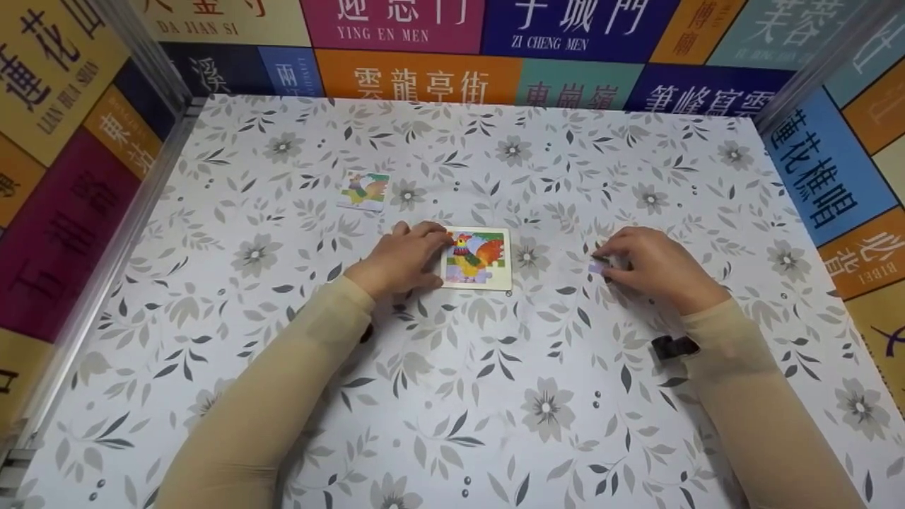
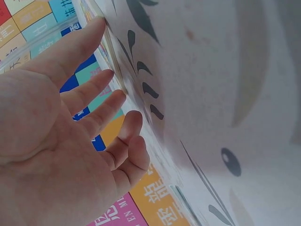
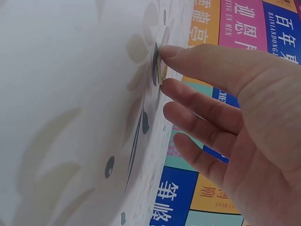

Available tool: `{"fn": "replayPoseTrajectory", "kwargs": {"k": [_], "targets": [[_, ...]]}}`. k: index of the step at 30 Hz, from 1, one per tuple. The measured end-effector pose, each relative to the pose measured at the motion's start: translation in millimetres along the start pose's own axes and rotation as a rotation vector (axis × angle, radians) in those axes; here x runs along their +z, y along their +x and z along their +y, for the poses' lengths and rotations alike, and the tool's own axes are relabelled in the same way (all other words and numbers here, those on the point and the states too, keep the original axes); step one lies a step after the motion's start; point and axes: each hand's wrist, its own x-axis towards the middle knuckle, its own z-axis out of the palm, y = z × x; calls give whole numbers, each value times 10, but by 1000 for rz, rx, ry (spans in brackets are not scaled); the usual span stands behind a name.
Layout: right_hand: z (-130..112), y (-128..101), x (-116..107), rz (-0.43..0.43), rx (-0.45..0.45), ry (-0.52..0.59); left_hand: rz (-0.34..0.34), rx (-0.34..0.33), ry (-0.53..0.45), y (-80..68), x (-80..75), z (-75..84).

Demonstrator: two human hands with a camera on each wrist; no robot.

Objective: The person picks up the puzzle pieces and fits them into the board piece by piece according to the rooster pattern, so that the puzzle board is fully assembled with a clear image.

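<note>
Sleeves of pale beige run up from the desk's near edge, one at each near corner, converging toward the middle of the floral-patterned desk (image 1: 452, 396). Work on the rooster puzzle (image 1: 476, 259) looks well advanced: the picture in its tray reads nearly whole from the head view, though whether a gap remains cannot be told at this size. At least one loose piece is not yet placed.

That small puzzle piece (image 1: 598, 266) lies right of the tray, about midway between the desk's centre and its right edge. The right hand (image 1: 650, 268) bends down over it, fingertips (image 3: 171, 52) pinching its edge against the surface, the other fingers loosely curved beneath.

The left hand (image 1: 403, 258) rests flat beside the tray's left side, fingers extended and relaxed, their tips touching the tray's upper left corner as if steadying it; it grips nothing.

Farther back, toward the far left corner, a reference card (image 1: 365, 189) showing the same rooster lies apart from both hands.
</note>
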Motion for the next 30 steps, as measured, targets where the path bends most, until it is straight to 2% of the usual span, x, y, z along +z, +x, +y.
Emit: {"fn": "replayPoseTrajectory", "kwargs": {"k": [5, 14, 25, 30], "targets": [[0, -2, 25, 21, 10, -17, 6, 2, -2, -2, 3, -5], [-6, 5, 44, 62, -23, -30, 20, 19, 9, -19, 7, -4], [-101, 64, 61, 95, -115, -47, 18, 21, 7, -27, -2, -1], [-168, 99, 81, 102, -122, -68, 17, 19, 2, -29, -9, 4]]}}
